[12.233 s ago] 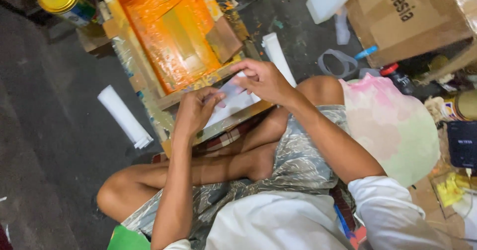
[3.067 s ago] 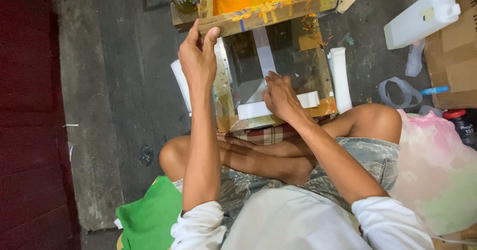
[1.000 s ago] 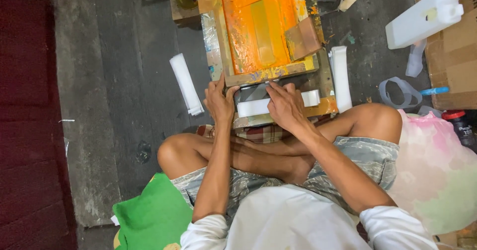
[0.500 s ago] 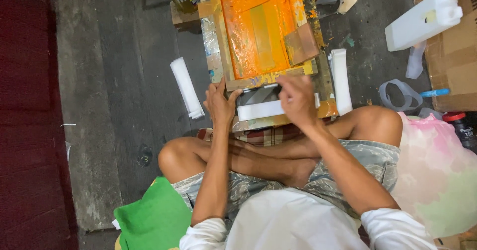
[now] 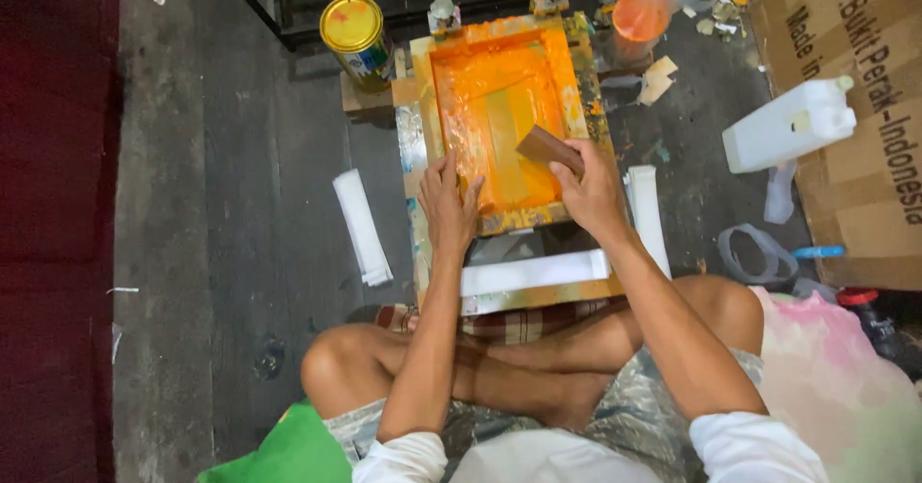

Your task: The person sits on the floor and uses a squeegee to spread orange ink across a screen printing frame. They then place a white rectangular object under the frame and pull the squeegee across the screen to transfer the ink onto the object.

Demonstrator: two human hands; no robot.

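**Hands on the orange print screen**

Left hand [image 5: 447,200] lies flat, fingers spread, on the orange screen frame [image 5: 499,118] near its front edge. Right hand [image 5: 591,190] grips the brown wooden squeegee [image 5: 549,149] at the frame's right side. White strip [image 5: 533,272] lies just below the frame.

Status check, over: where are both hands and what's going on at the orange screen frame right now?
Left hand flat on orange screen frame, near edge. Right hand gripping brown squeegee block over the ink. White strip lies on the base below. Nothing blocking.
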